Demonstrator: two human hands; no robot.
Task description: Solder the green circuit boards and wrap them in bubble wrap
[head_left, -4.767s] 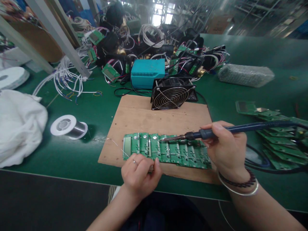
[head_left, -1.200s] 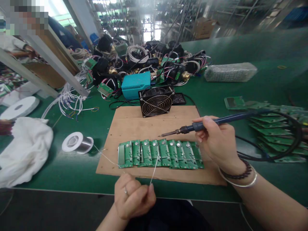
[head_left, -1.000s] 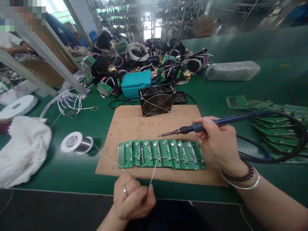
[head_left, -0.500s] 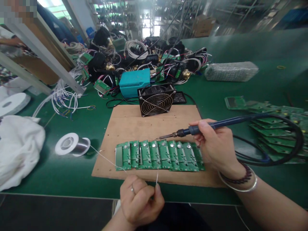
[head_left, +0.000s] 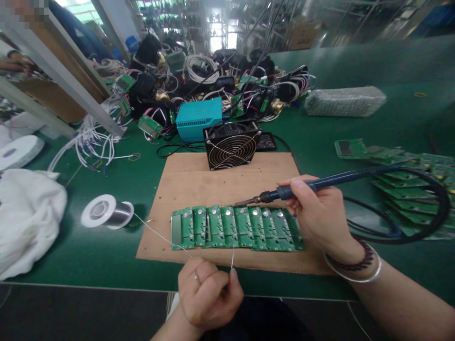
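Observation:
A row of overlapping green circuit boards lies on a cardboard sheet. My right hand is closed around the handle of a soldering iron, whose tip points left over the row's upper edge; I cannot tell if it touches a board. Below the row, my left hand pinches solder wire, its free end sticking up towards the boards' lower edge. From that hand the wire runs back to a solder spool at the left.
Behind the boards stand a black fan and a teal soldering station. Stacked circuit boards lie at right, near the iron's looping cable. A bubble-wrapped package, wired parts and a white cloth surround the work.
Both hands keep their grips and hardly move. The view has shifted slightly; the iron's tip stays over the upper edge of the boards.

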